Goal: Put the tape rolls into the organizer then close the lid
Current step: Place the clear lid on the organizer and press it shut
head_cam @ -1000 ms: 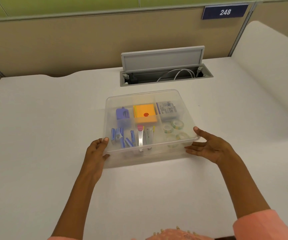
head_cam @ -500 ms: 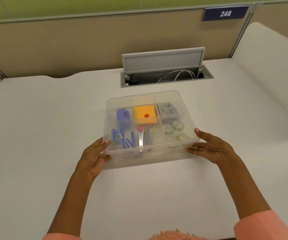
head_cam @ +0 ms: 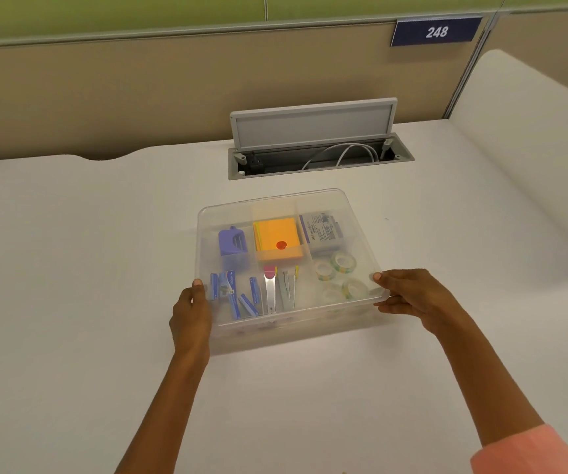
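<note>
Head view: both hands gripped the near corners of the lidded organizer (head_cam: 207, 217) on the white desk (head_cam: 70, 268).

Left to right: the left hand (head_cam: 190, 314) clasped the near-left corner, thumb on the lid (head_cam: 327, 203) and fingers wrapped down the side. Under the translucent lid the left compartments held a purple item (head_cam: 232, 241) and blue packets (head_cam: 238, 295); the centre held an orange note pad (head_cam: 277, 241) with metal clips (head_cam: 281, 289) in front of it; the right held a grey box (head_cam: 322, 230) and, nearer the person, four tape rolls (head_cam: 340, 277). The right hand (head_cam: 416, 299) clasped the near-right corner, thumb on the lid, fingers under the rim. Behind the organizer, a cable hatch (head_cam: 313, 145) stood open. A sign (head_cam: 436, 31) on the partition read 248.
</note>
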The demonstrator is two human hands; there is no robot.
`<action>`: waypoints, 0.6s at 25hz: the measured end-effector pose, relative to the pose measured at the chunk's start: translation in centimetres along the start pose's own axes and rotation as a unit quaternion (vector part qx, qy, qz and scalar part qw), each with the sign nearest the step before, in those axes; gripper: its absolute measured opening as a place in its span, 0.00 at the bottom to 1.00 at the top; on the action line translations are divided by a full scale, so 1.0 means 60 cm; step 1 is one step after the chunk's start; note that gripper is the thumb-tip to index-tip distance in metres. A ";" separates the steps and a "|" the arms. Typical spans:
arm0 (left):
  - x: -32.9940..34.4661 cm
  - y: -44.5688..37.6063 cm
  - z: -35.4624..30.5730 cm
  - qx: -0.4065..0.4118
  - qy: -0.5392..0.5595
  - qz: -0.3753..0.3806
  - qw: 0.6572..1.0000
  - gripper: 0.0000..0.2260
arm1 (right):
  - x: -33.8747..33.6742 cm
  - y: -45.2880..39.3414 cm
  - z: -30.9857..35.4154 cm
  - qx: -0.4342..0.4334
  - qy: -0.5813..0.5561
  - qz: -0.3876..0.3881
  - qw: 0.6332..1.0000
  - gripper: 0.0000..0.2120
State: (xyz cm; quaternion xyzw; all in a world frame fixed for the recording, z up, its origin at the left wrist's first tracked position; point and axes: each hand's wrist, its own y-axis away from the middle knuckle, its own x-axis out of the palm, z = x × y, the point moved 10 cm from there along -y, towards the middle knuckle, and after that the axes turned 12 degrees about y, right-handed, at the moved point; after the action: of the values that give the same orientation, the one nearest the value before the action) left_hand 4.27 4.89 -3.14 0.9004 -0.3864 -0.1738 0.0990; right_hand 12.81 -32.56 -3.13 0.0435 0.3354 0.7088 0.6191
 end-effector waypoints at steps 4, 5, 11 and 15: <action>-0.010 -0.012 -0.018 0.028 -0.120 0.004 0.992 0.19 | 0.002 -0.012 0.004 -0.001 0.037 0.037 0.999 0.12; -0.011 -0.020 -0.017 0.019 -0.139 0.013 0.990 0.18 | 0.001 -0.015 0.007 0.001 0.048 0.043 0.998 0.11; 0.000 -0.079 -0.026 -0.033 -0.102 0.111 0.988 0.13 | -0.002 -0.052 0.062 0.012 0.153 0.058 0.987 0.14; 0.047 -0.136 -0.075 -0.031 0.041 0.115 0.992 0.18 | -0.004 -0.111 0.141 -0.034 0.069 -0.044 0.996 0.18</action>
State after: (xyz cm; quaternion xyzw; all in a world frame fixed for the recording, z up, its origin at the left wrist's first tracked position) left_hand 13.19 8.60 -2.22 0.8529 -0.4774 -0.1359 0.1619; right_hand 22.55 -29.16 -0.07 -0.0413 0.3546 0.6929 0.6265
